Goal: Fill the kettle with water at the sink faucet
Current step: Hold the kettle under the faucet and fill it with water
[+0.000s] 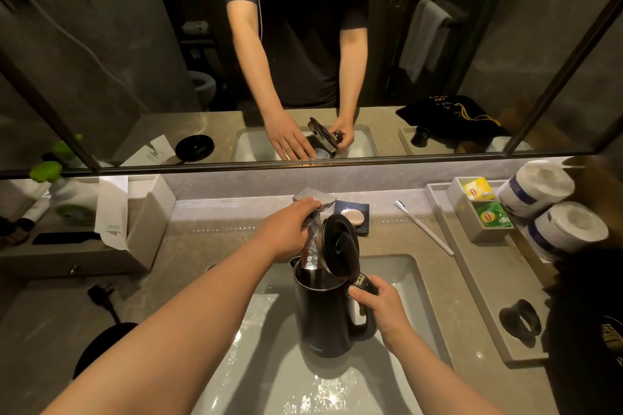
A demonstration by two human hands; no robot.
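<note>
A black electric kettle (pixel 325 317) stands upright in the white sink basin (pixel 269 377), its hinged lid (pixel 338 242) flipped up. My right hand (pixel 379 301) is shut on the kettle's handle at its right side. The chrome faucet (pixel 312 246) reaches over the kettle's open mouth, its spout just above the rim. My left hand (pixel 286 229) grips the faucet's flat lever at the top. Whether water is running I cannot tell.
The kettle's round black base (pixel 101 347) and its plug lie on the counter at left. A soap dish (pixel 352 217), a toothbrush (pixel 424 227), a tray with tea bags (pixel 485 205) and toilet rolls (pixel 553 212) sit at right. A mirror (pixel 303 44) fills the wall behind.
</note>
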